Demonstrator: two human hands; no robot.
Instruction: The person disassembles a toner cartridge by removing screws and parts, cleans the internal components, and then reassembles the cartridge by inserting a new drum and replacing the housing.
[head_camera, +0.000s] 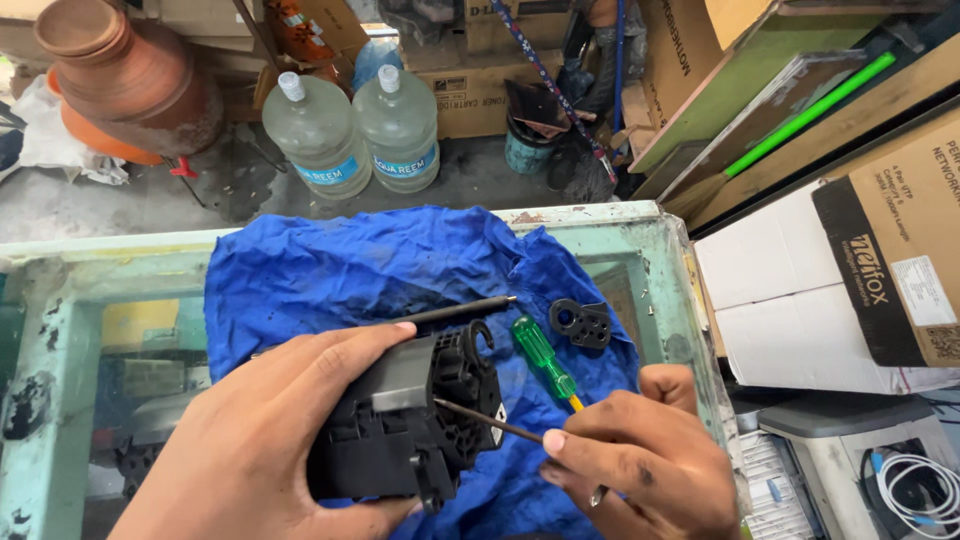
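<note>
1. The left hand (255, 440) wraps around a black plastic part (405, 420), holding it over the blue cloth (340, 270) at about 6 o'clock of the table (60, 300).
2. The right hand (640, 460) pinches a thin metal rod (490, 424), whose tip touches the part's right side.
3. A black rod (455, 311) lies on the cloth at 12 o'clock of the part.
4. A green screwdriver (543, 357) lies just beside the part at 2 o'clock, its far end hidden by the right hand.
5. A small black bracket (581, 323) rests at 2 o'clock, beyond the screwdriver.
</note>
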